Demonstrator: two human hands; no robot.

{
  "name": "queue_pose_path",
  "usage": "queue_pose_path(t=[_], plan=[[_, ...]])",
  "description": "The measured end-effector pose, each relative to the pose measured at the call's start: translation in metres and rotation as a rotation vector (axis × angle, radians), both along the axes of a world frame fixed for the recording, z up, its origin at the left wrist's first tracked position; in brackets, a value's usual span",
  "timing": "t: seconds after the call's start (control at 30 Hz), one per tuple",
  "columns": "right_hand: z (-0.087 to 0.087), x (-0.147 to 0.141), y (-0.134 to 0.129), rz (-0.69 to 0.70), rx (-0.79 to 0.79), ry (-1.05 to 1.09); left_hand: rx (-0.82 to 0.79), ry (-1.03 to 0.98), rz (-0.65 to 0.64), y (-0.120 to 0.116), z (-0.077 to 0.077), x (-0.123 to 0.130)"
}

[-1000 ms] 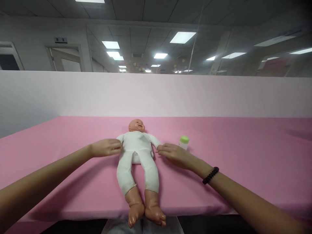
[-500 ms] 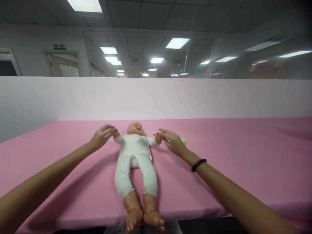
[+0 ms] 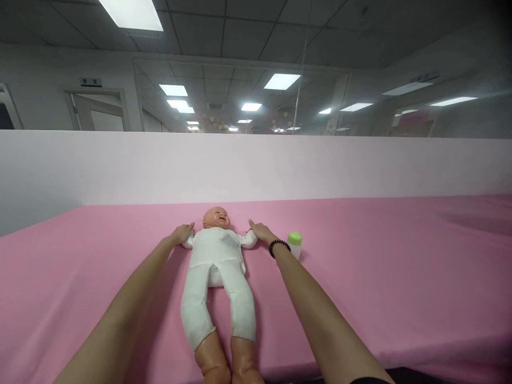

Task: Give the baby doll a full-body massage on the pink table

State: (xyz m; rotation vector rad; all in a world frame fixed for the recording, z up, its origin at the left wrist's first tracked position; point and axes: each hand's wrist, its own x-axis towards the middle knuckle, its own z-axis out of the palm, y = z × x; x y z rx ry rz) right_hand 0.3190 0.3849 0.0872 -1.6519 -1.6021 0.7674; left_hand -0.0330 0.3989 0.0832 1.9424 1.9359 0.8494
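A baby doll (image 3: 216,250) in white cloth lies on its back, head at the far end and bare plastic feet toward me. My left hand (image 3: 183,234) is closed around the doll's hand on the left side, thumb up. On the other side, my right hand (image 3: 262,232) holds the doll's other hand, its thumb pointing up and left. Both doll hands are hidden by my fingers. The doll's arms are spread out to the sides. A black beaded bracelet (image 3: 279,246) circles my right wrist.
Just right of my right wrist stands a small white bottle with a green cap (image 3: 295,240). Pink cloth (image 3: 380,266) covers the table. Behind it rises a low white wall (image 3: 256,165) with glass above.
My hands have closed over the doll's hands and moved slightly down, from fingertip contact to a fuller hold. The green-capped bottle, mostly hidden before, now shows. The camera view has shifted a little.
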Motion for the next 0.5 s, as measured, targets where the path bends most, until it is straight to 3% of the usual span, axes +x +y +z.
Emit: queue_pose_path(t=[0.17,0.33,0.4,0.5], plan=[[-0.003,-0.001,0.002,-0.057,0.068,0.089,0.013,-0.073,0.015,-0.002,0.007,-0.004],[0.008,0.005,-0.009,-0.254,0.282,0.434,0.276,-0.373,0.081,-0.020,0.027,-0.013],[0.005,0.011,-0.017,-0.323,0.322,0.563,0.348,-0.513,0.128,-0.031,0.027,-0.020],[-0.008,0.020,-0.029,-0.362,0.293,0.519,0.341,-0.567,0.208,-0.044,0.014,-0.034]])
